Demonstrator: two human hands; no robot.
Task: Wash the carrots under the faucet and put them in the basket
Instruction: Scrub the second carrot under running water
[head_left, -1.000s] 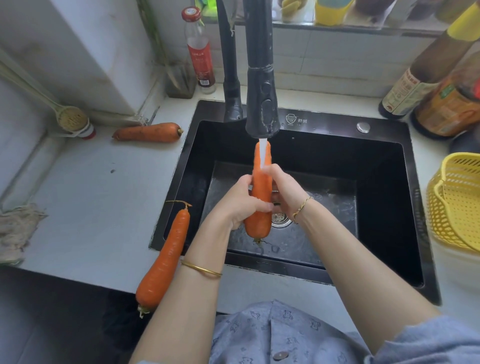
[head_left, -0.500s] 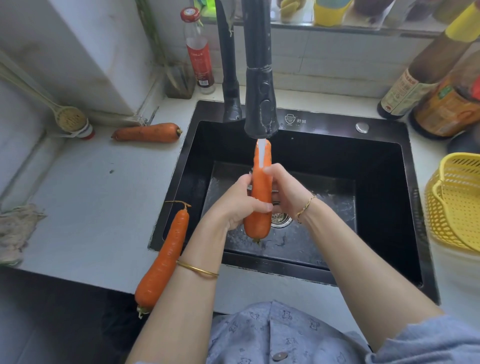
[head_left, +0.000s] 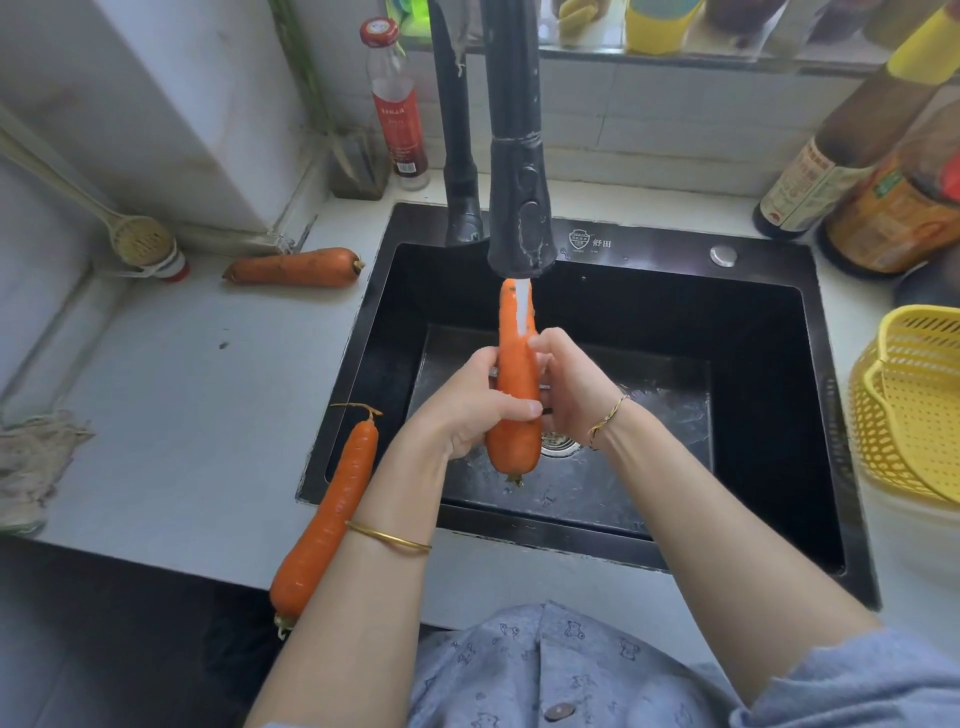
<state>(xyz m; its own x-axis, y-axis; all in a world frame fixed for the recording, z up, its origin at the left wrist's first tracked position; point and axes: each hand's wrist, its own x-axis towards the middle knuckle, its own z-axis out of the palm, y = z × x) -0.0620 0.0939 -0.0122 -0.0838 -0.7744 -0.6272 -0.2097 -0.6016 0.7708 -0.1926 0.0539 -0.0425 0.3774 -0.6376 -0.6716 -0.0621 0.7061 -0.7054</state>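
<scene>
Head view: both hands, left (head_left: 470, 410) and right (head_left: 569, 387), grip one upright carrot (head_left: 515, 379) beneath the running faucet (head_left: 517, 208).

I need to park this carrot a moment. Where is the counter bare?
Bare: the left counter, between the far carrot, the near carrot by the sink and the cloth. Crowded: right of the sink, with bottles and the basket.

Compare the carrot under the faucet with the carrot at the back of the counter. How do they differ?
Held carrot stands nearly upright over the sink, gripped by left hand and right hand; back carrot lies flat on the counter, untouched. Held carrot has water from the faucet running on it; back carrot shows dark dirt marks. Both are orange.
</scene>
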